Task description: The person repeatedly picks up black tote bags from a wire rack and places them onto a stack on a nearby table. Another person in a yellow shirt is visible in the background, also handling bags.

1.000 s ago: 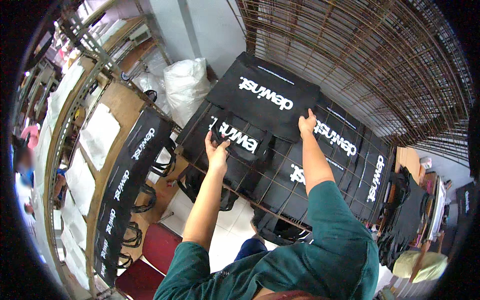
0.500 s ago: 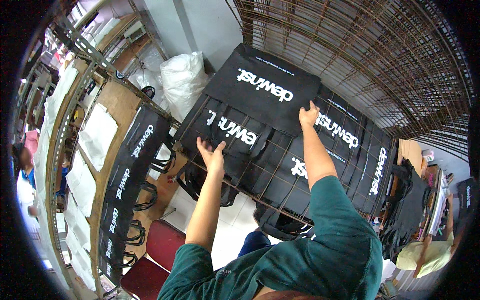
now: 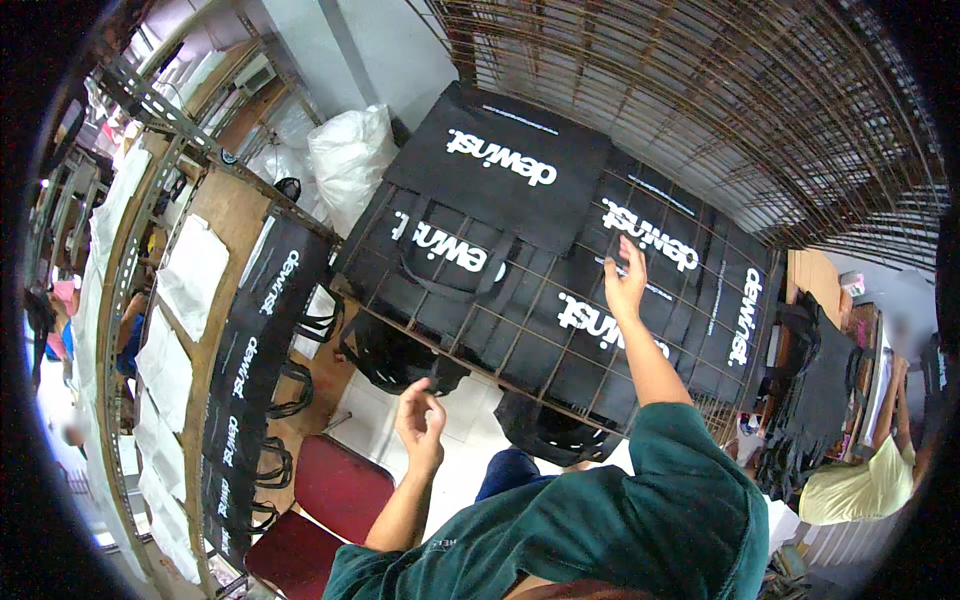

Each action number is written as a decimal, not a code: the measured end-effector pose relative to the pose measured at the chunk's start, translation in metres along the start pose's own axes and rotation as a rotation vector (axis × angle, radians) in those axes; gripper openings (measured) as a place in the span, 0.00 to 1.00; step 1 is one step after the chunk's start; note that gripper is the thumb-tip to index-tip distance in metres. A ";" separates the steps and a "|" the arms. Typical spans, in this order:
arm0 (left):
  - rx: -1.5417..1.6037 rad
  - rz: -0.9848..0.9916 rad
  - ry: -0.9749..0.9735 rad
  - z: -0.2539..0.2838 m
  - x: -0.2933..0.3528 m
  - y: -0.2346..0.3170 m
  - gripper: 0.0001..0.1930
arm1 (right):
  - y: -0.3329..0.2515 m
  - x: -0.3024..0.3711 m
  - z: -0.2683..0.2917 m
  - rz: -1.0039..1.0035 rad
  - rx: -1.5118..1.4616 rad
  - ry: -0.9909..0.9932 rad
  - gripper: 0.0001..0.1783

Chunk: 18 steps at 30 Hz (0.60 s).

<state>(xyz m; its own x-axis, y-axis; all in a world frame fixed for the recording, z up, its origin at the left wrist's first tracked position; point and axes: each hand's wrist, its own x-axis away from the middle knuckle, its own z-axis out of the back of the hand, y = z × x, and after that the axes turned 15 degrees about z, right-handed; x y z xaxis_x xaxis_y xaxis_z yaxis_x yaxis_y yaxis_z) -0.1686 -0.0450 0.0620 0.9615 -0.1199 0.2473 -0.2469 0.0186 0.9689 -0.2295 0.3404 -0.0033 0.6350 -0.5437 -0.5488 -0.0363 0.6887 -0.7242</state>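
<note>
A black bag (image 3: 520, 205) with white lettering lies flat on top of a wire grid rack (image 3: 480, 362), at its far left. More black bags, such as the printed one (image 3: 580, 375) in the middle, lie under the wires, and black handles hang below the front edge. My right hand (image 3: 627, 280) is over the grid, right of the top bag, its fingers spread and holding nothing. Nearer to me, my left hand (image 3: 420, 430) is in the air in front of the rack's edge, its fingers loosely curled with a gap to the thumb and nothing seen in them.
Rusty wire racks (image 3: 680, 90) stand tilted up behind. On the left, a shelf (image 3: 225, 190) bears white sheets and a row of black bags (image 3: 245, 370). A red chair (image 3: 340, 490) stands near my left arm; a white sack (image 3: 350, 160) sits behind. Another person (image 3: 855, 485) is at the right.
My left hand has drawn back from the rack toward me and its fingers have curled. My right hand has come off the top bag's edge and moved nearer.
</note>
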 end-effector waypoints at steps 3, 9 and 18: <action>0.261 -0.285 -0.488 -0.033 0.032 0.069 0.31 | -0.001 0.030 0.052 -0.089 0.026 -0.032 0.25; 0.457 -0.760 -1.396 -0.112 0.130 0.211 0.17 | 0.002 0.079 0.179 -0.048 -0.033 -0.041 0.23; 0.611 -0.549 -1.798 -0.247 0.294 0.257 0.27 | 0.017 0.177 0.409 -0.085 0.128 0.082 0.20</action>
<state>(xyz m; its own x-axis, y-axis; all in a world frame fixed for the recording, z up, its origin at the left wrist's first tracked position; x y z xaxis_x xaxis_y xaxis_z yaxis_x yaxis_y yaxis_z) 0.0801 0.1701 0.3863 -0.1785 -0.6911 -0.7004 -0.3961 -0.6011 0.6941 0.1979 0.4517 0.0577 0.5662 -0.6360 -0.5243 0.1166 0.6915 -0.7129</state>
